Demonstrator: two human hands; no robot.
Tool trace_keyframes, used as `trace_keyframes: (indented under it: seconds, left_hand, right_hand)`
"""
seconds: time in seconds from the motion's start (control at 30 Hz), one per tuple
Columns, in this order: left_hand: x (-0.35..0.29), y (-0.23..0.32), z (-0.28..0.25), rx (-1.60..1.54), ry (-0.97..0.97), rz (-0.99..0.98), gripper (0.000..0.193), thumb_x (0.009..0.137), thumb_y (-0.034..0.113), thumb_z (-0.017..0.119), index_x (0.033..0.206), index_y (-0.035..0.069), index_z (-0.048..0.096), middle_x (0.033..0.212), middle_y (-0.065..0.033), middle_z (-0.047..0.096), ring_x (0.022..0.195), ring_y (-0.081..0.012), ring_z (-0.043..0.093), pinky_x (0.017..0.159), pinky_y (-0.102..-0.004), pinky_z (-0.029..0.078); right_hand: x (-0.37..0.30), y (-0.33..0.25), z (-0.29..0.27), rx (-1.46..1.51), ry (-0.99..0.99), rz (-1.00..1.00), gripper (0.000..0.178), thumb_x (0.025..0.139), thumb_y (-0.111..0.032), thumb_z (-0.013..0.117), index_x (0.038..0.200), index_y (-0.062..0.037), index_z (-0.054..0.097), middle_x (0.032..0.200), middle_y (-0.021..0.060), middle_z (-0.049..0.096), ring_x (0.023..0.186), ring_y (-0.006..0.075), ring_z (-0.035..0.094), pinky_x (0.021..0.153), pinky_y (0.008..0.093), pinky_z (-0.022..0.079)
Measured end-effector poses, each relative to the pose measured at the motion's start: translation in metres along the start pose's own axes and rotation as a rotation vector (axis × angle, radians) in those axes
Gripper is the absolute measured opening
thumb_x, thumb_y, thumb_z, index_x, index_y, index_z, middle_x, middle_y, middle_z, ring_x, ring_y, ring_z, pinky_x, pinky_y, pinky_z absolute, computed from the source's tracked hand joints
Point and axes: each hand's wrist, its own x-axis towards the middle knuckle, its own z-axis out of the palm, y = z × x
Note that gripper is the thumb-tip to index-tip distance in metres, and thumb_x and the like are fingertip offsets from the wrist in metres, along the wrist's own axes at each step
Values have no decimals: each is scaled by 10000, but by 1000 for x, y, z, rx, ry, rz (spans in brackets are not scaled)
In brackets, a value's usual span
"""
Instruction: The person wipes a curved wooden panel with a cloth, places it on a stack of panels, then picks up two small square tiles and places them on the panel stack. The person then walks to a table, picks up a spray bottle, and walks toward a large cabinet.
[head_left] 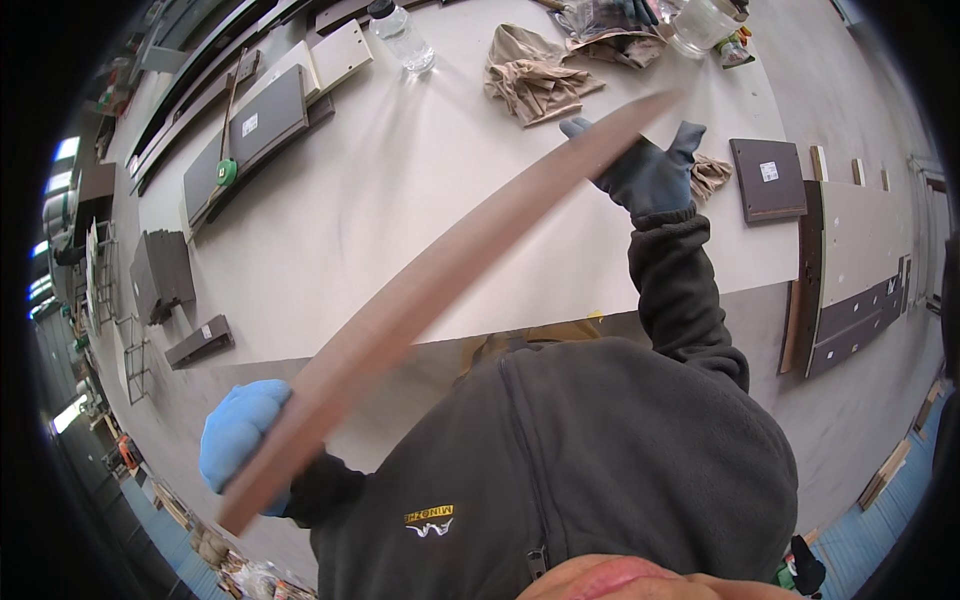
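A long brown board (pixel 430 295) slants across the view from lower left to upper right, slightly blurred. My left hand (pixel 243 430), in a light blue glove, wraps its fingers round the far edge near the lower-left end. Near the upper-right end, my right hand (pixel 650 175) in a dark grey-blue glove lies behind the board. Its thumb stands out to the side and a fingertip shows past the far edge; the board hides the rest of those fingers. The board passes above the white table (pixel 340 210).
A clear bottle (pixel 402 38), crumpled tan cloth (pixel 535 75) and a plastic jar (pixel 700 25) stand at the back. To the left are dark panels (pixel 262 120) with a green tape measure (pixel 226 172), and a dark stack (pixel 160 275). A dark panel (pixel 768 180) lies at right.
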Motion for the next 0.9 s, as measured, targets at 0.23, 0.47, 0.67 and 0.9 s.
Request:
trace_keyframes:
  seconds: [0.23, 0.47, 0.67, 0.9]
  left_hand:
    - [35, 20, 10, 313, -243, 239, 324, 847, 228, 749, 1063, 23, 623, 1181, -217, 697, 1101, -410, 669, 966, -530, 518]
    - [-101, -52, -20, -226, 394, -429, 752, 933, 179, 658, 1566, -52, 325, 1514, -248, 507, 1381, -377, 533, 1152, -457, 440]
    - [-201, -106, -49, -775, 665, -852, 661, 957, 126, 558, 1564, -39, 359, 1478, -176, 544, 1337, -277, 575, 1109, -397, 486]
    - [-223, -123, -69, -762, 628, -895, 639, 988, 187, 551, 1567, -12, 369, 1455, -171, 555, 1300, -285, 602, 1107, -449, 499]
  right_hand:
    - [-1, 7, -33, -213, 293, -159, 697, 889, -334, 726, 1439, 5, 464, 1442, 212, 550, 1345, 410, 519, 1148, 577, 403]
    - [-11, 80, -82, -65, 382, -167, 577, 830, -142, 660, 1381, -24, 535, 1360, 156, 615, 1284, 362, 575, 1147, 540, 420]
    - [-26, 125, -114, -3, 357, -130, 540, 800, -107, 669, 1325, -15, 583, 1334, 152, 644, 1253, 348, 601, 1129, 515, 446]
    - [-49, 137, -88, -33, 371, -265, 724, 731, -86, 696, 1426, 4, 514, 1465, 190, 566, 1349, 373, 540, 1169, 529, 415]
